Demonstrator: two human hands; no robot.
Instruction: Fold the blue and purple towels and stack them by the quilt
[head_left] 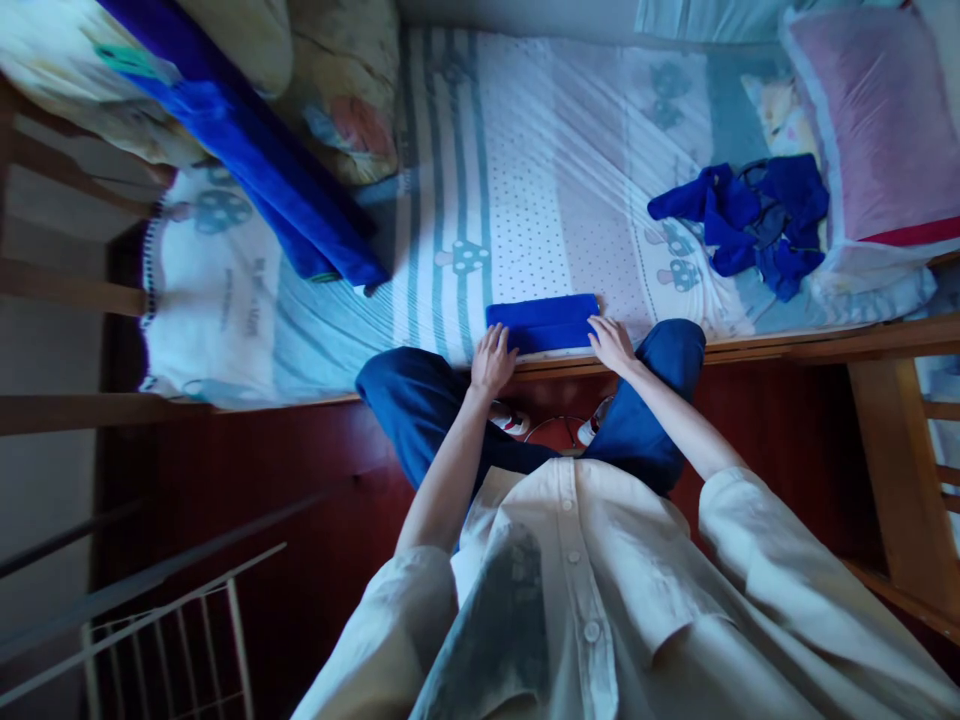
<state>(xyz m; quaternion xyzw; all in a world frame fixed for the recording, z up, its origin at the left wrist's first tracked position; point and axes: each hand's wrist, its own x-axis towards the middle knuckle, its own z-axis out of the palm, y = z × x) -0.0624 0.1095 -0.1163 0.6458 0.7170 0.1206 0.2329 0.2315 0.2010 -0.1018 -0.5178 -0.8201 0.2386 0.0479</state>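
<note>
A folded blue cloth (546, 322), a flat rectangle with a crease along its length, lies on the front edge of the bed. My left hand (493, 360) rests on its near left corner, with the fingers apart and the thumb out to the side. At the right end, my right hand (611, 343) touches the cloth's edge with its fingers spread. Neither palm shows. Further right on the bed lies a crumpled blue garment (757, 222), out of reach of both hands.
The bed has a patterned sheet (525, 190) and a wooden side rail (795, 347). A long blue bundle (277, 180) slants across its left end beside a yellowish pillow (345, 90). A pink cushion (877, 120) sits at the right. A white wire rack (172, 640) stands at lower left.
</note>
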